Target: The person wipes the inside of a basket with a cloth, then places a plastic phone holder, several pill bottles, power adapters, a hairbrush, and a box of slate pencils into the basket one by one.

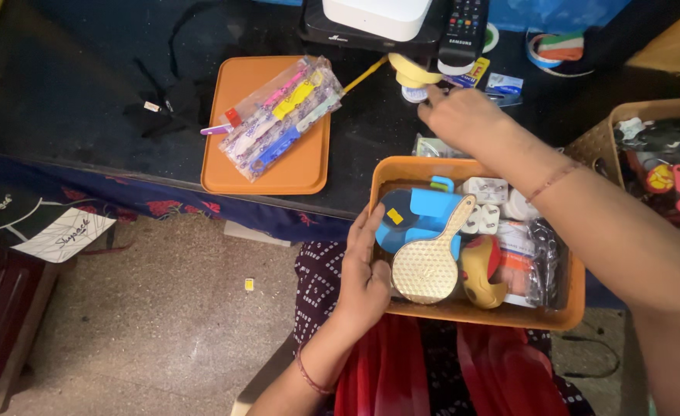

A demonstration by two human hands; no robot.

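An orange box (555, 308) rests on my lap, filled with a gold paddle brush (429, 262), blue plastic pieces, white plugs (485, 189) and a yellow-and-red item (485, 271). My left hand (364, 271) lies flat against the box's left wall, fingers spread. My right hand (457, 115) reaches over the box onto the dark table, its fingertips at a small round white item (412, 94) under a yellow tape holder (411, 71). Whether it grips that item is hidden.
An orange lid (236, 158) on the table bears a clear packet of coloured pens (282, 117). A black device with a white box (372, 17) and a remote (463, 31) stand at the back. A woven basket (598, 139) of oddments is at the right.
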